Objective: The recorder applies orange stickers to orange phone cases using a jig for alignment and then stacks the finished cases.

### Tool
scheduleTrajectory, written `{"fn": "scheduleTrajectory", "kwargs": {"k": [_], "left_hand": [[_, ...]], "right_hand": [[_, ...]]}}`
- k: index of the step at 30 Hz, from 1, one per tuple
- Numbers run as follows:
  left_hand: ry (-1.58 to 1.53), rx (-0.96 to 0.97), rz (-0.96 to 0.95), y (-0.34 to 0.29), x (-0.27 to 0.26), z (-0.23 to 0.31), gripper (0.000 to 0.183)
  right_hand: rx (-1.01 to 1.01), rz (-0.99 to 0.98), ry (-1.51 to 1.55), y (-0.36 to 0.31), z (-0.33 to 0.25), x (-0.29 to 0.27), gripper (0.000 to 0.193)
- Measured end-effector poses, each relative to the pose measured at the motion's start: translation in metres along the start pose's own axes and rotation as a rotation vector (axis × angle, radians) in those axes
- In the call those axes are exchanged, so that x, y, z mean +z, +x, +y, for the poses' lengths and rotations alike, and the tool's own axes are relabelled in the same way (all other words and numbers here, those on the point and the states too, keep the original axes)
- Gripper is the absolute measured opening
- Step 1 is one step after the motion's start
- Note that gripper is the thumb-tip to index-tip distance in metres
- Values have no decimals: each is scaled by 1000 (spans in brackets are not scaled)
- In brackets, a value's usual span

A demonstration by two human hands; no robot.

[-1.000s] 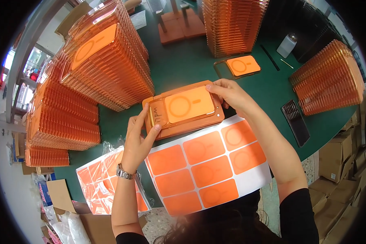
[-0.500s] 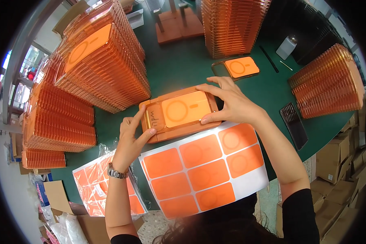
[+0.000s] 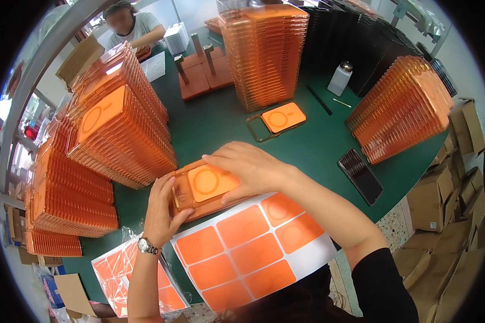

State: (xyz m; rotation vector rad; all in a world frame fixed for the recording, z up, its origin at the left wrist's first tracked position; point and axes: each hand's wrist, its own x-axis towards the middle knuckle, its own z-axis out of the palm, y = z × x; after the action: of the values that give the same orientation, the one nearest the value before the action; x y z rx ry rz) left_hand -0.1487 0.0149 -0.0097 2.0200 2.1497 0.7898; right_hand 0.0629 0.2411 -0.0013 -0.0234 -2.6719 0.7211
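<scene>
Left hand: we clasp an orange rectangular block at its left end, likely steadying it.
Right hand: spread wide, gripping the right end.
Orange-panelled plastic phone case: on it, between our hands.
White orange-patched sheet: nearer us than both hands, perhaps for reach.

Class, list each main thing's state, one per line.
Orange case: lying on orange block
Left hand: spanning case's left end
Right hand: spanning case's right end
Label sheet: one space blank
Label pack: plastic-wrapped
Loose case: flat
Case stacks: standing
Bottle: upright
Black slab: flat
</scene>
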Motion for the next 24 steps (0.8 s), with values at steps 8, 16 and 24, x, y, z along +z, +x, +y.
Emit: {"fn": "scheduleTrajectory", "kwargs": {"k": [8, 16, 24], "left_hand": [[-154, -12, 126, -4, 6, -4, 83], [-363, 131, 582, 15, -9, 58, 82], [-281, -165, -143, -69, 37, 107, 52]], "right_hand": [[23, -22, 83, 12, -5, -19, 85], [412, 199, 1542, -40, -17, -54, 115], [-114, 140, 2204, -93, -28, -26, 126]]}}
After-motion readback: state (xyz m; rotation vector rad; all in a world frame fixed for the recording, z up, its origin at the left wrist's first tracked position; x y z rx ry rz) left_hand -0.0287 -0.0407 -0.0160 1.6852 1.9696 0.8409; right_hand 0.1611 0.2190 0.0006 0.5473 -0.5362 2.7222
